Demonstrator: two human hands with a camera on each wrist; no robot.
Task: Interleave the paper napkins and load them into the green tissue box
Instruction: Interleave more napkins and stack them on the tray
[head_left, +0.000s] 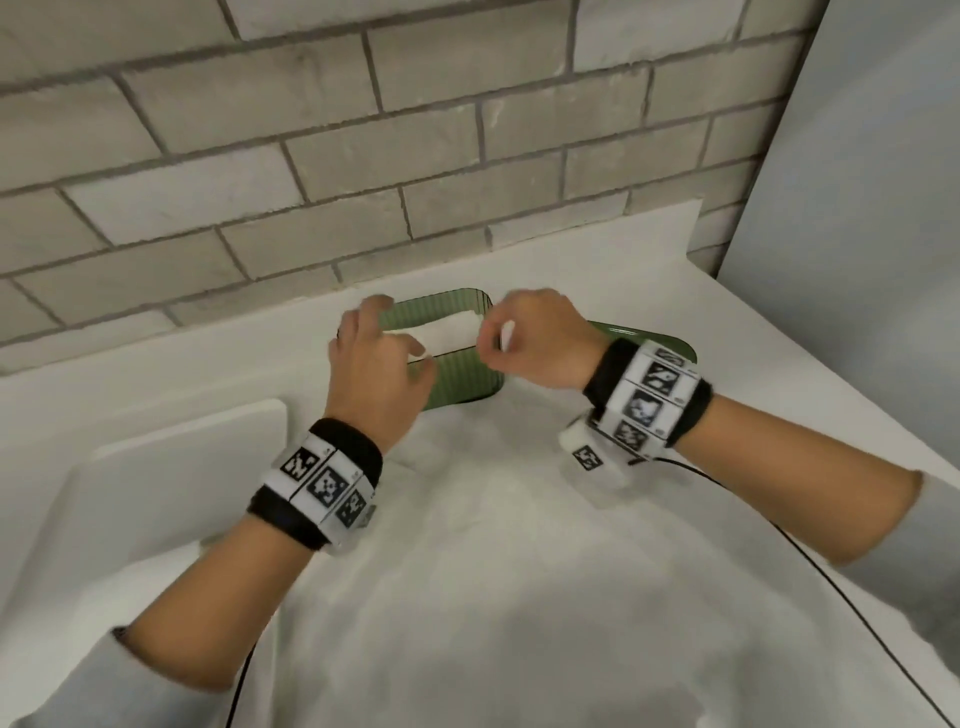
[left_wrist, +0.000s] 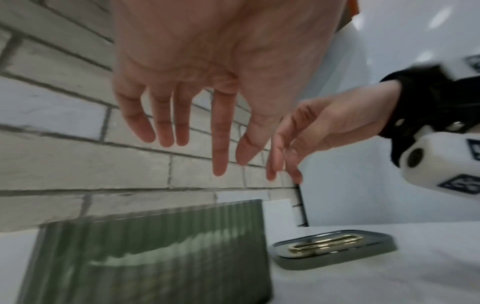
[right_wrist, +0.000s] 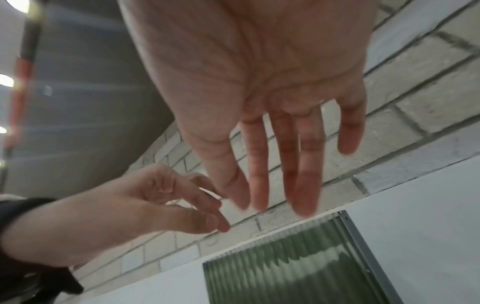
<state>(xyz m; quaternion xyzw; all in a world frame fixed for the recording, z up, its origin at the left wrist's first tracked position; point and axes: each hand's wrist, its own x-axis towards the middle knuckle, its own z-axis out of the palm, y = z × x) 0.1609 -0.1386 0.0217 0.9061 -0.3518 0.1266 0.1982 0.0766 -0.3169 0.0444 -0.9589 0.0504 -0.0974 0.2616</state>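
Observation:
The green ribbed tissue box stands open-topped on the white counter near the brick wall. A folded stack of white napkins lies inside it and shows as a pale shape through the wall of the box. My left hand hovers over the box's left end and my right hand over its right end. In the wrist views the left hand and the right hand have straight, spread fingers and hold nothing. The box sits just below them.
The box's green lid, with a gold slot, lies flat to the right of the box, partly behind my right wrist. A white board lies at the left. The brick wall stands close behind. A textured white sheet covers the near counter.

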